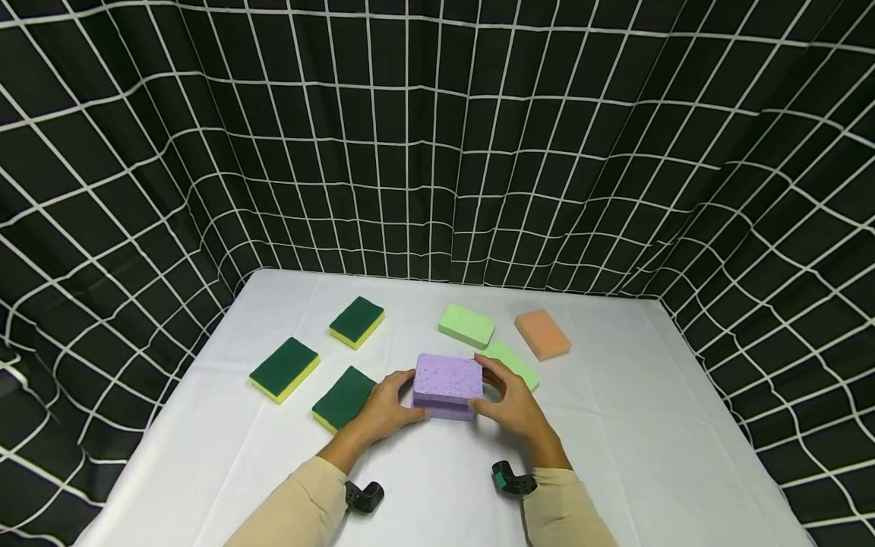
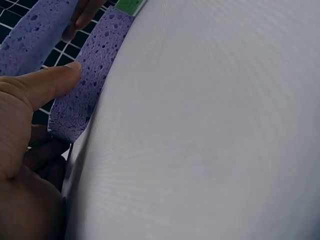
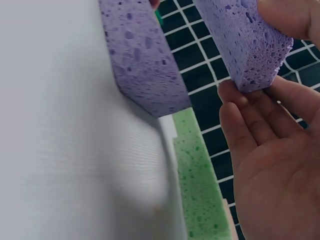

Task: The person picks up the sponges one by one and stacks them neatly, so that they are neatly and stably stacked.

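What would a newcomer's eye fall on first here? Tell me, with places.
First, near the middle of the white table, the right hand holds a purple sponge over a second purple sponge, with a gap between, while the left hand grips the lower one. Next, the black curtain with its white grid, rising behind and beside the table. Then the lone orange sponge, rightmost of the sponges.

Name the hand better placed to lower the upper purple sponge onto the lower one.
The right hand, most likely: it grips the upper purple sponge, raised with a gap above the lower purple sponge. The left hand has its thumb against the lower one, so seems better suited to steadying it.
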A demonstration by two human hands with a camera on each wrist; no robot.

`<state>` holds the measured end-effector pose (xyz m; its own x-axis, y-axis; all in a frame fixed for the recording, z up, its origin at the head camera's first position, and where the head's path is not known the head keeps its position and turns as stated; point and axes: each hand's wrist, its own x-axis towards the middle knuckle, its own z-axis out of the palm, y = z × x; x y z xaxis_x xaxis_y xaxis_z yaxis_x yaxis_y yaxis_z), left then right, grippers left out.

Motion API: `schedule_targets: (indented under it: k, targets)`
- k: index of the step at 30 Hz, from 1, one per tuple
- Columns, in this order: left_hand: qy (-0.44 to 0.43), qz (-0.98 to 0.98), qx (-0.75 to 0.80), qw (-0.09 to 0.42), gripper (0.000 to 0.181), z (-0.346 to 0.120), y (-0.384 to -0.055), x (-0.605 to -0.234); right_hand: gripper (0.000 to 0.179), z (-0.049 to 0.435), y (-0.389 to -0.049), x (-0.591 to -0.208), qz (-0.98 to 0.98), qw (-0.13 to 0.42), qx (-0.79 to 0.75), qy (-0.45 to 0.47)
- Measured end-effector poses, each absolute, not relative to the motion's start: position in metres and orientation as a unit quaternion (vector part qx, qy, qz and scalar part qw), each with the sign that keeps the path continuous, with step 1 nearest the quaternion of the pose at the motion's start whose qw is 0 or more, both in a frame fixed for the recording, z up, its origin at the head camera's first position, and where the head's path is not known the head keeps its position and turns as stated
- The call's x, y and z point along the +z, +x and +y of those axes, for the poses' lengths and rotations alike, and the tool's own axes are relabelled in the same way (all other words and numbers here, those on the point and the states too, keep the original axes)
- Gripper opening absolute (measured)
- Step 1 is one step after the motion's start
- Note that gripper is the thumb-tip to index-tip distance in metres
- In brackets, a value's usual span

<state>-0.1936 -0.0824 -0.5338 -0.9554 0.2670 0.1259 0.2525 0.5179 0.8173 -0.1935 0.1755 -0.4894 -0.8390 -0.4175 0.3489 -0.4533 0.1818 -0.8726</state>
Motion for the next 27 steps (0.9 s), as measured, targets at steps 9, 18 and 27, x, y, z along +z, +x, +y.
schedule_targets:
  k: [9,18,27]
  targets:
    - [0.145,0.873,0.466,0.013,0.079,-0.082,-0.193,-0.537,0.074,0.176,-0.2,-0.518,-0.778,0.007,0.568,0.268]
    - [0.142,0.874,0.464,0.011,0.079,-0.081,-0.194,-0.535,0.073,0.173,-0.193,-0.508,-0.804,0.026,0.533,0.261]
    - [0.147,0.876,0.46,0.002,0.08,-0.081,-0.195,-0.535,0.071,0.167,-0.18,-0.48,-0.829,0.019,0.503,0.244]
